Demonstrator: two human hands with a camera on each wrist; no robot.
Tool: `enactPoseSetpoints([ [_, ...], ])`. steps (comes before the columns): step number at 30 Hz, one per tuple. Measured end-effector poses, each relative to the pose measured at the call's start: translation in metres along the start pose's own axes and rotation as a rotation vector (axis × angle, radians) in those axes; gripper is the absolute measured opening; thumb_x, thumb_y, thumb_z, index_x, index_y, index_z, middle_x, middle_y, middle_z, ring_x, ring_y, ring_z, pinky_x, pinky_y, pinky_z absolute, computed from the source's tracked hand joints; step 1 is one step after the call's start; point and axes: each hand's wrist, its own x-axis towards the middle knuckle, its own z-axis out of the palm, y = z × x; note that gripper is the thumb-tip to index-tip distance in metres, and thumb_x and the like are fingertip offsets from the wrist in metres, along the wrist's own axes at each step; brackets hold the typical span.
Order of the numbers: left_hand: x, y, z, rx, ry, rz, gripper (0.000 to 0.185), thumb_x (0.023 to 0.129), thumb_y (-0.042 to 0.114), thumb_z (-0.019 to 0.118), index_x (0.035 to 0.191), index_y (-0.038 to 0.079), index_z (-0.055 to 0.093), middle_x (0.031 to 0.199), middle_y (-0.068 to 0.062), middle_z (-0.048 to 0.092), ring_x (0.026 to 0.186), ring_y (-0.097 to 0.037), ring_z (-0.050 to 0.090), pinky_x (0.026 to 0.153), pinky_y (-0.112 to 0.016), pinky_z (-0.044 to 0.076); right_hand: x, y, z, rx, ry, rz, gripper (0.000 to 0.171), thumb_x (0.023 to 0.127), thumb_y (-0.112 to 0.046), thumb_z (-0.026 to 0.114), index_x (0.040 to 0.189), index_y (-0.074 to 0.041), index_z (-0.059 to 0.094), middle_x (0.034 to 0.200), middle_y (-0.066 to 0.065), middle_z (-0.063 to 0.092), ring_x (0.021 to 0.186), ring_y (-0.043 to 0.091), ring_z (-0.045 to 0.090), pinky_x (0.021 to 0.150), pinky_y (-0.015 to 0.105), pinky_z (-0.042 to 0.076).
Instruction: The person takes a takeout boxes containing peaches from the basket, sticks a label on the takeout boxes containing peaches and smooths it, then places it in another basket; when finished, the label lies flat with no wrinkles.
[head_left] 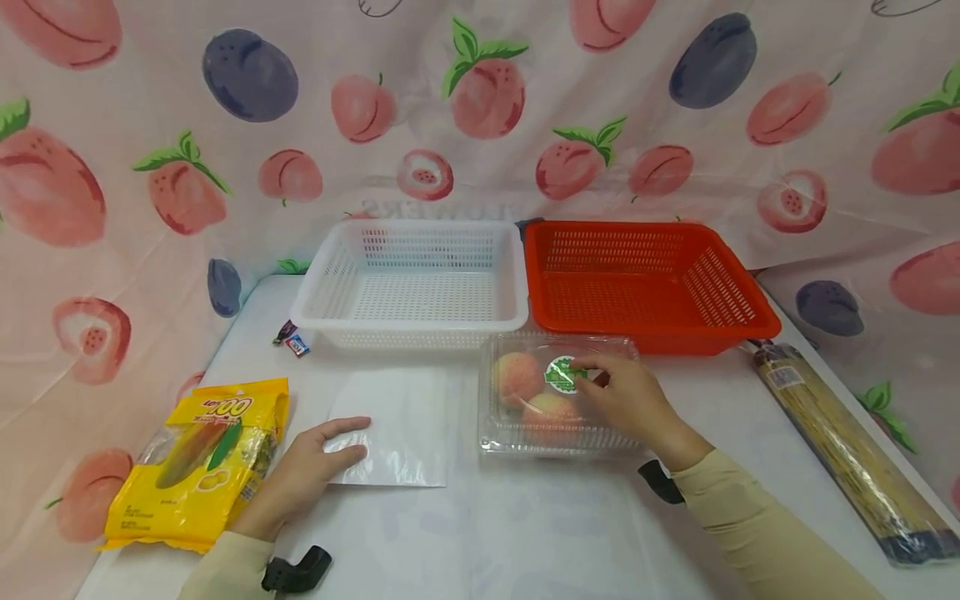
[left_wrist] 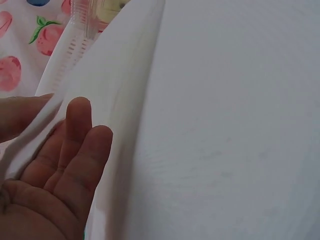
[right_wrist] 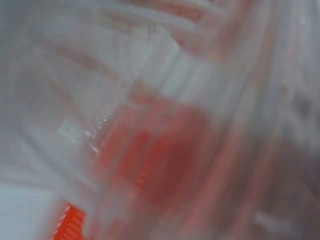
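Clear, thin plastic: a lidded clamshell box of peaches, on the white table just in front of the orange basket and beside the white basket. Right hand on top of the lid, fingers curled at the green round sticker; whether pinching the sticker or only pressing there, impossible to tell, the right wrist view being a blur. Left hand flat and relaxed on the corner of a flimsy white plastic bag, fingers straight, a fold of the film lying over them in the left wrist view. Likely light but bottom-heavy with fruit; lid springy, slick, easily dented; peaches prone to bruising. Best taken by the stiffer rim at both long sides, not by the lid's middle. Yellow candy packet at the left edge, wrapped spaghetti pack at the right.
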Motion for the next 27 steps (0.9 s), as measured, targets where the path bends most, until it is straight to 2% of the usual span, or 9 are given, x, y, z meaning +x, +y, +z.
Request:
enactPoseSetpoints([
  [3,0.0019,0.0003,0.0,0.008,-0.001,0.0,0.047,0.097,0.027,0.067,0.141,0.013,0.058,0.154,-0.02,0.04,0.144,-0.044,0.027,0.113,-0.065,0.019,0.0009,-0.0007,0.0008,-0.023,0.007,-0.007,0.022,0.093,-0.011,0.069,0.113,-0.004,0.074,0.088,0.005,0.07,0.072,0.017,0.06,0.061,0.035,0.047],
  [5,0.0025,0.0003,0.0,0.003,-0.004,-0.003,0.047,0.096,0.025,0.067,0.141,0.013,0.058,0.154,-0.021,0.039,0.144,-0.044,0.026,0.113,-0.065,0.018,0.0014,-0.001,0.0016,-0.04,0.01,-0.014,0.022,0.092,-0.01,0.068,0.112,-0.004,0.074,0.086,0.004,0.068,0.071,0.017,0.058,0.077,0.045,0.052],
  [9,0.0032,0.001,0.0002,0.011,-0.007,-0.009,0.05,0.095,0.024,0.069,0.142,0.013,0.057,0.155,-0.021,0.037,0.144,-0.045,0.024,0.113,-0.066,0.016,0.0021,-0.0021,0.0029,-0.067,0.009,-0.025,0.022,0.092,-0.009,0.067,0.112,-0.003,0.074,0.085,0.004,0.067,0.071,0.017,0.056,0.088,0.055,0.046],
  [10,0.0034,0.0013,0.0002,0.018,-0.007,-0.011,0.052,0.094,0.024,0.069,0.143,0.014,0.055,0.156,-0.021,0.035,0.145,-0.045,0.023,0.113,-0.066,0.016,0.0022,-0.0021,0.0031,-0.071,0.008,-0.025,0.022,0.092,-0.009,0.067,0.112,-0.003,0.074,0.086,0.004,0.066,0.072,0.017,0.056,0.089,0.056,0.045],
  [13,0.0041,0.002,0.0003,0.047,-0.009,-0.019,0.057,0.093,0.025,0.07,0.147,0.017,0.052,0.158,-0.022,0.031,0.145,-0.046,0.021,0.113,-0.067,0.015,0.0023,-0.0022,0.0033,-0.079,0.005,-0.027,0.024,0.092,-0.009,0.067,0.114,-0.002,0.073,0.089,0.006,0.066,0.073,0.018,0.056,0.078,0.05,0.046],
  [16,0.005,0.0023,0.0006,0.058,-0.018,-0.034,0.06,0.093,0.026,0.071,0.149,0.019,0.049,0.159,-0.022,0.028,0.146,-0.046,0.019,0.113,-0.067,0.014,0.0022,-0.0018,0.0036,-0.084,0.008,-0.033,0.029,0.091,-0.009,0.068,0.119,0.0,0.07,0.101,0.012,0.067,0.08,0.023,0.057,0.091,0.054,0.045],
  [19,0.0057,0.0024,0.0012,0.058,-0.023,-0.041,0.061,0.092,0.025,0.071,0.149,0.019,0.048,0.16,-0.022,0.027,0.146,-0.045,0.018,0.113,-0.067,0.014,0.0024,-0.0022,0.0039,-0.082,0.016,-0.036,0.037,0.09,-0.009,0.069,0.125,0.002,0.064,0.115,0.018,0.064,0.089,0.029,0.058,0.109,0.06,0.032],
  [21,0.0057,0.0023,0.0014,0.056,-0.018,-0.033,0.062,0.092,0.023,0.071,0.149,0.019,0.048,0.16,-0.022,0.027,0.146,-0.045,0.019,0.114,-0.066,0.014,0.0025,-0.0026,0.0047,-0.075,0.021,-0.041,0.038,0.09,-0.008,0.068,0.126,0.003,0.063,0.118,0.02,0.062,0.095,0.033,0.059,0.112,0.062,0.027],
  [27,0.0058,0.0018,0.0,0.088,0.015,0.02,0.065,0.092,0.021,0.071,0.151,0.016,0.044,0.16,-0.021,0.027,0.146,-0.044,0.019,0.115,-0.064,0.014,0.0022,-0.0032,0.0064,-0.043,0.012,-0.062,0.024,0.091,-0.005,0.066,0.114,-0.001,0.069,0.107,0.012,0.068,0.1,0.032,0.061,0.112,0.069,0.014],
])
